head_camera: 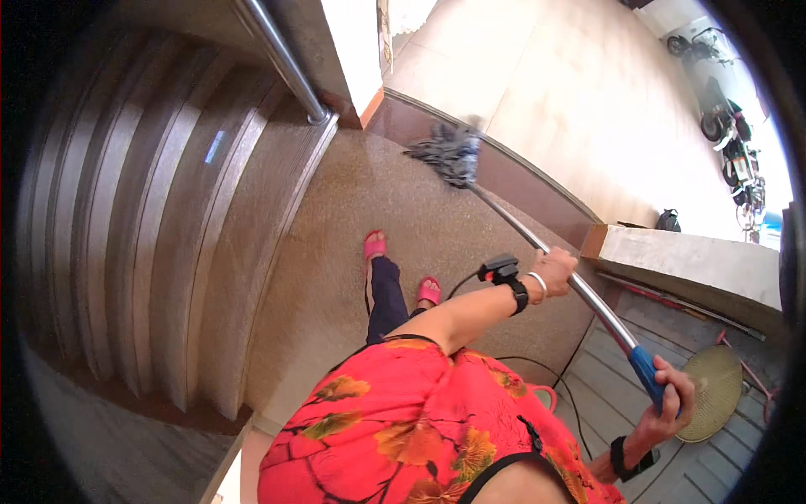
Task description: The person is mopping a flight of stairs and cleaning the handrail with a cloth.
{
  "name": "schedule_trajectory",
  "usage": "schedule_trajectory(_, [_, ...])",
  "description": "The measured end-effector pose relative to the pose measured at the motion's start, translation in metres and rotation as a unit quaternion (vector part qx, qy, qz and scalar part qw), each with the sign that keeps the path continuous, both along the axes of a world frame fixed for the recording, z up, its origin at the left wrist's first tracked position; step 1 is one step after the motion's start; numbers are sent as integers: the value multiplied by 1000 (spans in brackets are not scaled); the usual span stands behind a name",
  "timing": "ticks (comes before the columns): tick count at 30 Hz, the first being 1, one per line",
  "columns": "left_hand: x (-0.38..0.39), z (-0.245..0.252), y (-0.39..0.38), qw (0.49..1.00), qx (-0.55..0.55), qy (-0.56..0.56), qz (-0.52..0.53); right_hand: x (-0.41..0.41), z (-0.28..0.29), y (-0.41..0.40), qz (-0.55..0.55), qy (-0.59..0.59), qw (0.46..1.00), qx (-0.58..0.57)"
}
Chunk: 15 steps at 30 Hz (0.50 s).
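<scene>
A mop with a grey shaggy head [448,154] touches the speckled brown floor [340,189] beside the reddish-brown step in the doorway; the head looks slightly blurred. Its metal pole [510,217] slants down to the right. My left hand [555,271] is wrapped around the middle of that pole, with a white bangle and a black strap device on the wrist. Lower right, my right hand [674,390] holds the blue handle grip [648,372] near the pole's end, a black strap on that wrist too.
Brown stairs [170,220] lie to the left, beside a metal rail post [289,69]. My pink slippers [429,290] are on the floor. A low wall [686,255] borders the doorway at right; beyond stand motorcycles [715,120]. A round woven item [715,394] lies near my right hand. A black cable [567,384] trails nearby.
</scene>
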<state>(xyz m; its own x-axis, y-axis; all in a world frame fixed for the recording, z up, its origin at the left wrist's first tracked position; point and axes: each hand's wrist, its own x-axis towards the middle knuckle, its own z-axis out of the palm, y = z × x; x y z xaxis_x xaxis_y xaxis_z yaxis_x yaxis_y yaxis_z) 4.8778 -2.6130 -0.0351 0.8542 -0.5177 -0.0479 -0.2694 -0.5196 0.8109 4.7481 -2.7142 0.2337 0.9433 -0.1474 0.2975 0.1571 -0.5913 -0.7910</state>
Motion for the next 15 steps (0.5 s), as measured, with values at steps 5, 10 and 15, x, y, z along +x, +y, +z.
schedule_trajectory(5, [34, -19, -7, 949, 138, 24, -282, -5, -48, 21, -65, 44, 997, -18])
schedule_trajectory(10, [57, -37, 17, 929, 152, 8, -338, -32, -94, 29, -261, 53, 942, 204])
schedule_trajectory(15, [136, -72, 60, 934, 239, -17, -265, 32, -158, 54, -251, 30, 925, 284])
